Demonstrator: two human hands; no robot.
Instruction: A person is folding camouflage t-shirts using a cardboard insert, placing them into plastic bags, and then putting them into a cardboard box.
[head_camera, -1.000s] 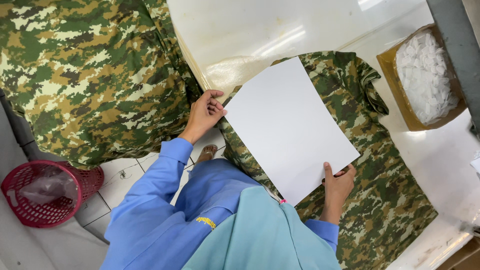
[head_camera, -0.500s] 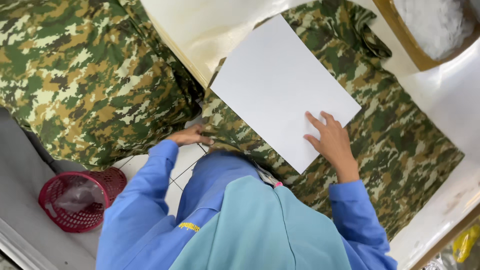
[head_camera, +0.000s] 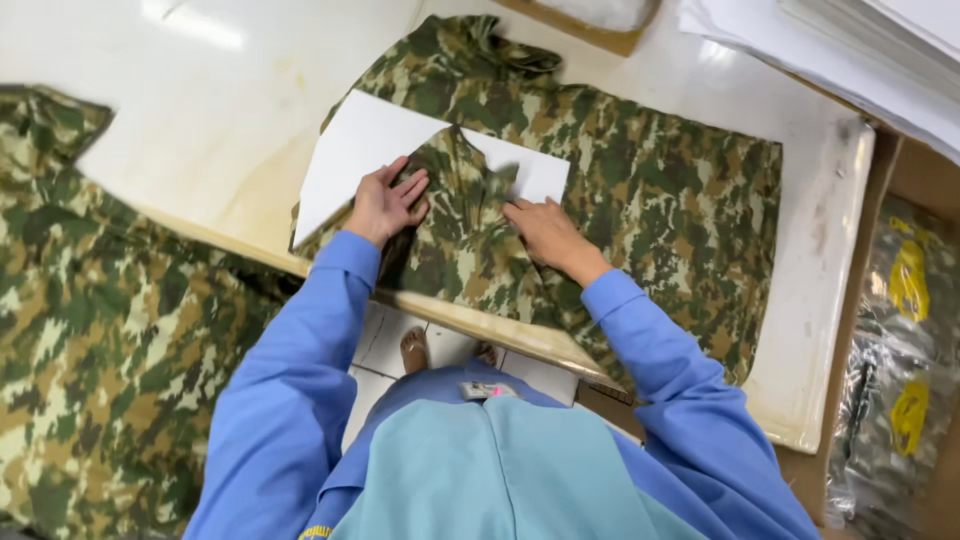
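A camouflage garment (head_camera: 640, 170) lies spread on a white table (head_camera: 230, 110). A white cardboard sheet (head_camera: 355, 150) rests on it, and a flap of the camouflage cloth (head_camera: 455, 215) is folded over the sheet's lower part. My left hand (head_camera: 385, 203) presses flat on the left side of that flap, fingers spread. On the flap's right edge lies my right hand (head_camera: 545, 232), palm down at the sheet's border. Both arms wear blue sleeves.
A pile of camouflage cloth (head_camera: 110, 340) hangs at the left of the table. White sheets (head_camera: 850, 40) are stacked at the top right. Bagged garments (head_camera: 900, 360) lie in a box at the right. A cardboard box (head_camera: 590, 22) stands at the far edge.
The view swung over the table. The cloth is now folded up over the white sheet, and both hands have moved inward onto that fold.
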